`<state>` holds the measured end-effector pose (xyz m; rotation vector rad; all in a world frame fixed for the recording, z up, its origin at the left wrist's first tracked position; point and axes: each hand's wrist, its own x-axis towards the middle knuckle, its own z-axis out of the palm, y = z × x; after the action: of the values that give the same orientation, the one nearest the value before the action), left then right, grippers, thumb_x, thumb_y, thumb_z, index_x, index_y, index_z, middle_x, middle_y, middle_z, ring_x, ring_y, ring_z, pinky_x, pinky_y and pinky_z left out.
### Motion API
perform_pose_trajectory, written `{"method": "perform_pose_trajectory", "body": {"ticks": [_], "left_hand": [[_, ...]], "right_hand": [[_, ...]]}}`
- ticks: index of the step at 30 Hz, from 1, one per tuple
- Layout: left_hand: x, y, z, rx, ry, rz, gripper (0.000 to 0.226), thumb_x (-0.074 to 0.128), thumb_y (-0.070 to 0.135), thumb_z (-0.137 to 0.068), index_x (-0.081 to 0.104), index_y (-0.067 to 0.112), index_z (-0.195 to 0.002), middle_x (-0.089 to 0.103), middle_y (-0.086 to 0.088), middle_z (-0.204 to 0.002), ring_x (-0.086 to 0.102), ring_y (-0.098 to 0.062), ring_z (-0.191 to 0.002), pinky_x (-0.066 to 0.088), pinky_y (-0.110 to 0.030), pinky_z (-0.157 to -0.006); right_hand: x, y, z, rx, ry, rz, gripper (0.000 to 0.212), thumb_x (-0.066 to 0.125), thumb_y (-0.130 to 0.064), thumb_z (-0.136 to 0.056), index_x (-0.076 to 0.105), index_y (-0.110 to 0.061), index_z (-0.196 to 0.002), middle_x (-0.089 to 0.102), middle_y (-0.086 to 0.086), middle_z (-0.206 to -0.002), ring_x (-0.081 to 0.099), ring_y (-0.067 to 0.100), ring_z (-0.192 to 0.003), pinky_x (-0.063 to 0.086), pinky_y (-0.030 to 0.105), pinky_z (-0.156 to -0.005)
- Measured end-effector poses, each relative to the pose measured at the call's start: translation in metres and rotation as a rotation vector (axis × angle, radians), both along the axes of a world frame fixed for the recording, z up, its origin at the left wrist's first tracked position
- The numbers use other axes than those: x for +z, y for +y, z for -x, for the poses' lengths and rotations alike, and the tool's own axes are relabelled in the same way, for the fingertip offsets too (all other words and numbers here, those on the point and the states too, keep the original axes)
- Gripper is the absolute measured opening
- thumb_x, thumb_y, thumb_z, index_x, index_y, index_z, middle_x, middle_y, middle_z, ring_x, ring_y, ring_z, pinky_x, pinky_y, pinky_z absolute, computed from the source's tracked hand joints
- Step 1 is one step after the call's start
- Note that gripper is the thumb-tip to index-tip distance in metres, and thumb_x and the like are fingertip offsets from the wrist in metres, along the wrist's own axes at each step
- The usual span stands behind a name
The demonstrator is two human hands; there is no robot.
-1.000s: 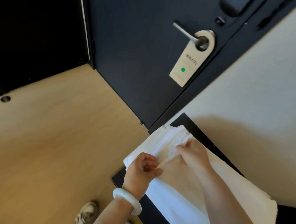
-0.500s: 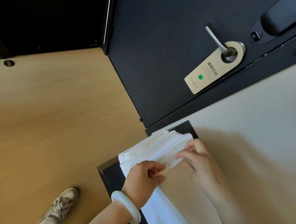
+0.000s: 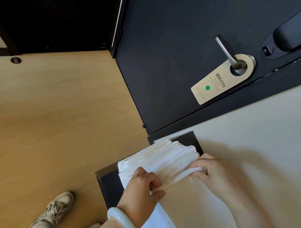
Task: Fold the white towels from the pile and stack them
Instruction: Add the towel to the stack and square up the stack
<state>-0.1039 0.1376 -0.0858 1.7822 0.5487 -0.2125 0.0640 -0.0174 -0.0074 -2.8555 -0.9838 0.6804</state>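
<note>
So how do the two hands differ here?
The left hand wears a pale bracelet; the right hand has a bare wrist. The left hand grips on the floor side, the right hand by the wall. Both pinch the same towel by its edge.

A dark, nearly black door (image 3: 169, 59) fills the upper right, with a silver lever handle (image 3: 226, 52) carrying a cream hanger tag (image 3: 215, 87) marked with a green dot. Left of the door is an unlit opening (image 3: 61, 22). Below it lies a light wooden floor (image 3: 58, 119) with a small round fitting (image 3: 16, 60), perhaps a doorstop socket. Right of the door is a pale, softly shadowed wall (image 3: 262, 133). A black desk (image 3: 110, 183) stands just below the door's corner.
</note>
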Motion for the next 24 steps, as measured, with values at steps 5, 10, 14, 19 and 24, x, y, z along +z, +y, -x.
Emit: {"method": "perform_pose_trajectory", "body": {"ticks": [5,10,14,19,24], "left_hand": [[0.001,-0.006,0.001,0.051,-0.009,0.037,0.027,0.073,0.034,-0.086,0.048,0.039,-0.077,0.039,0.015,-0.098,0.053,-0.001,-0.08,0.043,-0.007,-0.076],[-0.002,-0.01,0.004,0.153,0.048,0.133,0.032,0.077,0.029,-0.082,0.047,0.039,-0.076,0.041,0.015,-0.101,0.057,-0.003,-0.082,0.049,-0.013,-0.079],[-0.003,-0.014,0.006,0.227,0.101,0.232,0.042,0.079,0.024,-0.08,0.04,0.037,-0.09,0.045,0.013,-0.105,0.059,-0.006,-0.086,0.051,-0.015,-0.081],[-0.001,-0.012,-0.002,0.184,0.145,0.197,0.046,0.079,0.035,-0.078,0.04,0.031,-0.104,0.043,0.014,-0.106,0.05,-0.007,-0.097,0.045,-0.017,-0.088],[0.006,-0.006,-0.007,0.12,0.167,0.205,0.043,0.074,0.04,-0.081,0.047,0.028,-0.112,0.054,0.012,-0.107,0.054,-0.006,-0.096,0.046,-0.013,-0.082]], "right_hand": [[-0.008,0.007,0.007,0.087,-0.125,-0.02,0.038,0.083,-0.005,-0.069,0.066,-0.036,-0.083,0.054,-0.02,-0.103,0.05,0.006,-0.09,0.047,0.029,-0.067],[-0.015,0.016,0.012,0.36,-0.099,0.088,0.076,0.093,-0.015,-0.047,0.065,-0.035,-0.115,0.059,-0.018,-0.123,0.047,0.007,-0.12,0.026,0.028,-0.1],[-0.025,0.021,0.008,0.403,-0.051,0.126,0.075,0.092,-0.018,-0.047,0.065,-0.039,-0.114,0.057,-0.025,-0.113,0.041,-0.005,-0.113,0.02,0.027,-0.107],[-0.022,0.032,-0.005,0.459,-0.023,0.281,0.051,0.082,-0.035,-0.064,0.058,-0.042,-0.108,0.043,-0.027,-0.103,0.037,0.002,-0.111,0.011,0.014,-0.093],[-0.009,0.032,-0.014,0.316,0.134,0.344,0.036,0.074,-0.026,-0.072,0.045,-0.036,-0.091,0.051,-0.023,-0.099,0.027,0.004,-0.113,0.035,0.025,-0.1]]}}
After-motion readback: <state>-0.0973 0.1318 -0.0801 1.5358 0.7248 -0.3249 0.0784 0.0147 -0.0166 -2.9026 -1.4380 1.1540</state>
